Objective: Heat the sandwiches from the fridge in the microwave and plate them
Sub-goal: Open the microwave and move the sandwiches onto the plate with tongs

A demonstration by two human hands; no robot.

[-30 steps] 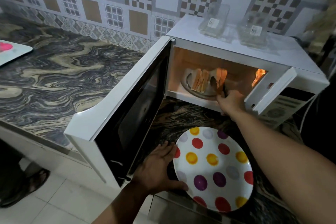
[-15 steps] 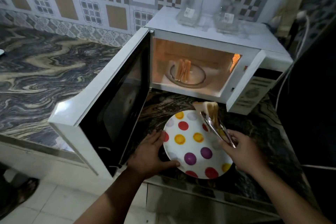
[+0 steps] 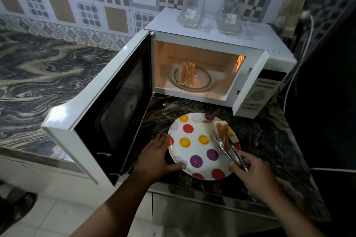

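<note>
A white microwave (image 3: 215,42) stands on the marble counter, lit inside, with its door (image 3: 107,109) swung wide to the left. One sandwich (image 3: 186,73) stands on edge on the glass turntable (image 3: 204,79). In front sits a white plate with coloured dots (image 3: 194,148). My left hand (image 3: 156,158) grips the plate's left rim, thumb on top. My right hand (image 3: 254,175) holds metal tongs (image 3: 227,148), which pinch a second sandwich (image 3: 221,131) over the plate's right side.
Two clear glass containers (image 3: 190,13) (image 3: 229,19) sit on top of the microwave. A white cable (image 3: 300,59) hangs at the right by the wall. The marble counter (image 3: 38,86) stretches to the left. Tiled floor shows below the counter's edge.
My right hand pulled the tongs and one sandwich out of the microwave and brought it down over the plate's right side. My left hand stayed on the plate's rim.
</note>
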